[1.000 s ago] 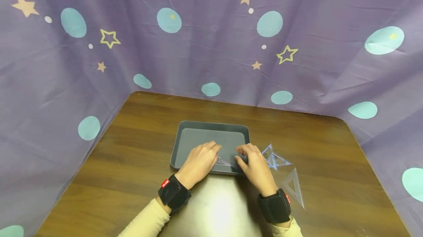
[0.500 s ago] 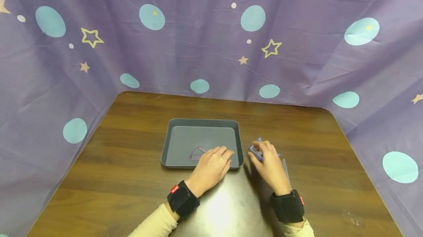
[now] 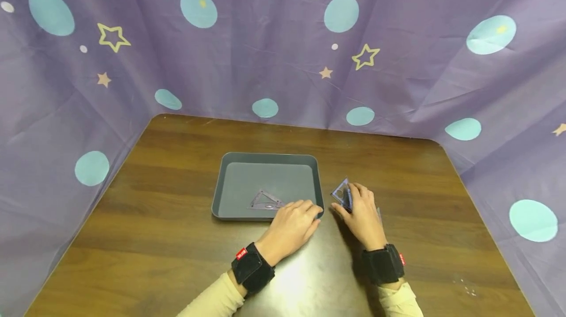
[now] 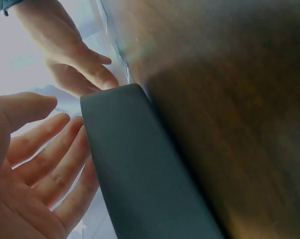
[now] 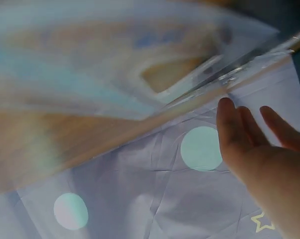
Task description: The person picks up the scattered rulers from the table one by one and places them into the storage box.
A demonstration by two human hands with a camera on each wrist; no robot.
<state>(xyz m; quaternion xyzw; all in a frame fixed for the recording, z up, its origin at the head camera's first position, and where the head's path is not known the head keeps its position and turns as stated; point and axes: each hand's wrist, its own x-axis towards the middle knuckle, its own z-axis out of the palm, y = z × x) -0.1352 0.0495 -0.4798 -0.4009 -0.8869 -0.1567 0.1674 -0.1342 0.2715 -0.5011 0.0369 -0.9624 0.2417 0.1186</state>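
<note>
My left hand (image 3: 294,226) lies over the front right corner of the grey tray (image 3: 269,158), its fingers loosely extended beside the wall in the left wrist view. Inside the tray, near its front, is a pinkish transparent set square (image 3: 261,205). My right hand (image 3: 363,216) is low over the table, right of the tray. Its thumb and fingers are spread around bluish transparent set squares (image 3: 339,191), partly hidden beneath it. A larger clear set square (image 5: 110,94) looms blurred in the right wrist view, mostly covered by the hand in the head view.
The brown wooden table (image 3: 177,169) extends around the tray. A purple curtain (image 3: 274,51) with stars and blue ovals encloses its back and sides. Small whitish specks (image 3: 466,287) mark the table at the front right.
My right hand has moved from the tray's right side to the bluish set squares. My left hand has moved right, from over the pinkish set square to the tray's front right corner.
</note>
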